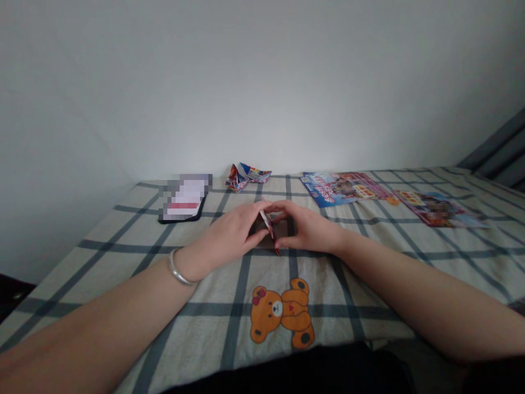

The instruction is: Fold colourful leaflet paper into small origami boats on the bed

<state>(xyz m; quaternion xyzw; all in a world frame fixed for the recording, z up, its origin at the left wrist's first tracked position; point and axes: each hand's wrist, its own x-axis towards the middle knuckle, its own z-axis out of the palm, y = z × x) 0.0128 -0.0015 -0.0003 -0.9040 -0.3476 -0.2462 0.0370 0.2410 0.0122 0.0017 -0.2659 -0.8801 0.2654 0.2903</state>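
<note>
One small folded paper [267, 221] stands tilted between left hand [240, 232] and right hand [309, 227], over checked cloth [203, 336]. Left grip: nearly closed, thumb and fingers pinching paper. Right grip: partly curled, thumb and fingertips against paper, likely to steady it. Phone [186, 200], folded shapes [256, 174] and flyers [326, 194] lie beyond hands, apparently set back for working room.

Small folded paper [268, 223], white and red, nearly edge-on, tilted, between left fingers [257, 238] and right fingers [289, 242]
</note>
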